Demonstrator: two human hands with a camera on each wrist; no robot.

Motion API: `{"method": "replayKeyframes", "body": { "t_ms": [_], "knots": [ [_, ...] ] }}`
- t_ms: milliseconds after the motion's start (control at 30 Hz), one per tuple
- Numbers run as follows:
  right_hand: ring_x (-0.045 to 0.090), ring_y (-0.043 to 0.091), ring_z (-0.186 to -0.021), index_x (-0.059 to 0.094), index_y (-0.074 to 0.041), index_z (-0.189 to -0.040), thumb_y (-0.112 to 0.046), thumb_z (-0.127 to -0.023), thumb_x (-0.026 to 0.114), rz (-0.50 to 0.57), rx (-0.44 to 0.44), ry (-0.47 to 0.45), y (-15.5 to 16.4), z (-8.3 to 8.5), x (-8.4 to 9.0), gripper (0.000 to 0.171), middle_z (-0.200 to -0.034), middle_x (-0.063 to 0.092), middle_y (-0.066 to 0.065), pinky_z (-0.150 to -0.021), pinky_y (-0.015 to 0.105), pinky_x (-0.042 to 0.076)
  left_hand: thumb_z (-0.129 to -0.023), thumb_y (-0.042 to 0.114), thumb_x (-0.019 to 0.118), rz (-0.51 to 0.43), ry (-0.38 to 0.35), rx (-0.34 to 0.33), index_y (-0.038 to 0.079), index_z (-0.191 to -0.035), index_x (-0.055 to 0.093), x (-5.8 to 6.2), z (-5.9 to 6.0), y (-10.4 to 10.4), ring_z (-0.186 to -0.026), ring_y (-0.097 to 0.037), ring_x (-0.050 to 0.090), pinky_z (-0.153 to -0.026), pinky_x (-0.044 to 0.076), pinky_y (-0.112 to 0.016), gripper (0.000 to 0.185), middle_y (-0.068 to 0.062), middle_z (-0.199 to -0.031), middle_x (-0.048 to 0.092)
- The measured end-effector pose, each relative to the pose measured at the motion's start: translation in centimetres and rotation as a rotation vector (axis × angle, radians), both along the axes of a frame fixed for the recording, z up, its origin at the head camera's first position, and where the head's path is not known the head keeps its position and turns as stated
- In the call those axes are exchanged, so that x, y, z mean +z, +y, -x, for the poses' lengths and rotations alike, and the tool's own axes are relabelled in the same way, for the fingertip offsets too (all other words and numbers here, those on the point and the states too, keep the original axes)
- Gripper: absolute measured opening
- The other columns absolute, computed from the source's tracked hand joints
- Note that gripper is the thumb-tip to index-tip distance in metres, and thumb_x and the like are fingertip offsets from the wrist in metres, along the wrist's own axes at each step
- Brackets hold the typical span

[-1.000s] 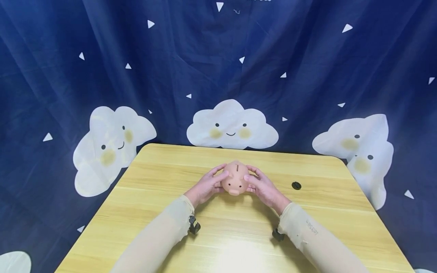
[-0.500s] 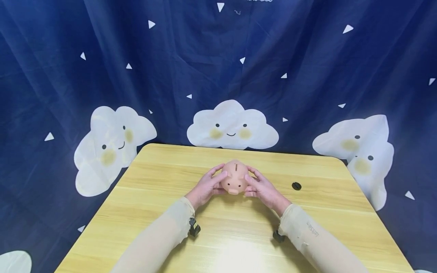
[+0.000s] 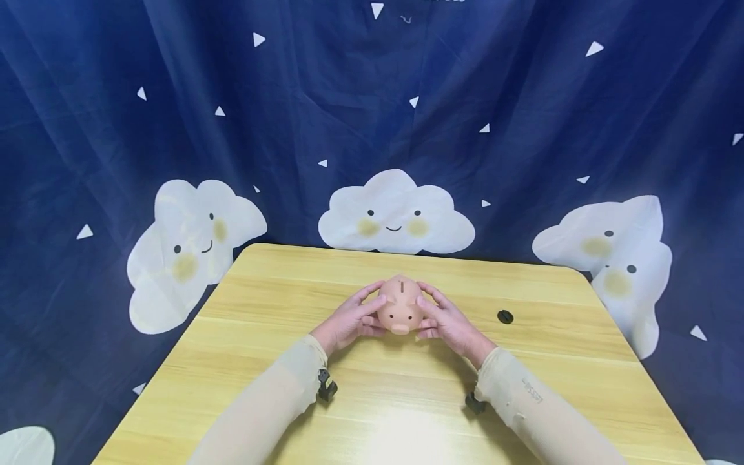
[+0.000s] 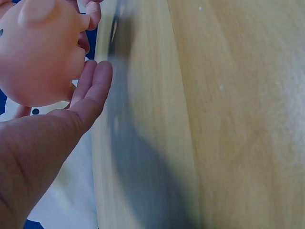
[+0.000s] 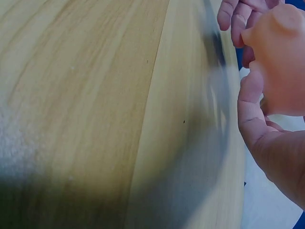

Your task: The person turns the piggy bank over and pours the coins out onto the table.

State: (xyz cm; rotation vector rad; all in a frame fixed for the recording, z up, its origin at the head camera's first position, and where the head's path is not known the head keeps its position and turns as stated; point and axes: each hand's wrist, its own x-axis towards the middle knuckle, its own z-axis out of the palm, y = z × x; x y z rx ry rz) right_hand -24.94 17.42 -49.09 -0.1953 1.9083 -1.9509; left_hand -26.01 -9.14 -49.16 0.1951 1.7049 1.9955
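Head view: left hand [image 3: 351, 320] and right hand [image 3: 453, 327] grip the piggy bank [image 3: 400, 312] near the table's [image 3: 395, 365] far edge — snout away from that edge, long axis likewise, inside hidden. Blue curtain [image 3: 349, 77] behind; black disc [image 3: 505, 317] toward the right edge.

Left wrist: bank raised off the surface.

Right wrist: same.

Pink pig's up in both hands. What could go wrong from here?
Slip: the rounded pink pig is held between the left hand and the right hand and appears raised off the table; if either lets go unevenly, it could drop.

Knock: the small black disc lies loose beyond the right hand, so an outward sweep might push it away.
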Motion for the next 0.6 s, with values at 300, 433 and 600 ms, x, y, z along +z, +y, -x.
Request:
{"method": "replayKeyframes", "body": {
  "t_ms": [300, 433, 600],
  "knots": [
    [0.077, 0.025, -0.097, 0.020, -0.023, -0.172, -0.049, -0.112, 0.050, -0.003, 0.015, -0.011, 0.22, -0.03, 0.09, 0.072, -0.150, 0.052, 0.033, -0.091, 0.048, 0.066, -0.107, 0.045, 0.060, 0.038, -0.009, -0.012, 0.030, -0.169, 0.028, 0.22, 0.01, 0.22, -0.099, -0.028, 0.075, -0.102, 0.060, -0.061, 0.071, -0.034, -0.151, 0.055],
    [0.077, 0.029, -0.100, 0.019, -0.021, -0.172, -0.049, -0.112, 0.049, -0.012, 0.030, -0.016, 0.49, 0.01, 0.09, 0.073, -0.152, 0.050, 0.034, -0.091, 0.047, 0.067, -0.107, 0.046, 0.061, 0.041, -0.018, -0.016, 0.029, -0.169, 0.028, 0.16, 0.06, 0.36, -0.098, -0.028, 0.075, -0.099, 0.062, -0.060, 0.072, -0.033, -0.148, 0.057],
    [0.077, 0.032, -0.103, 0.017, -0.020, -0.173, -0.051, -0.112, 0.048, -0.023, 0.031, -0.034, 0.63, 0.05, -0.01, 0.074, -0.155, 0.047, 0.035, -0.092, 0.048, 0.066, -0.106, 0.050, 0.061, 0.057, -0.036, -0.026, 0.029, -0.170, 0.028, 0.18, 0.20, 0.50, -0.101, -0.031, 0.072, -0.095, 0.063, -0.061, 0.074, -0.033, -0.146, 0.057]
  ]
}}
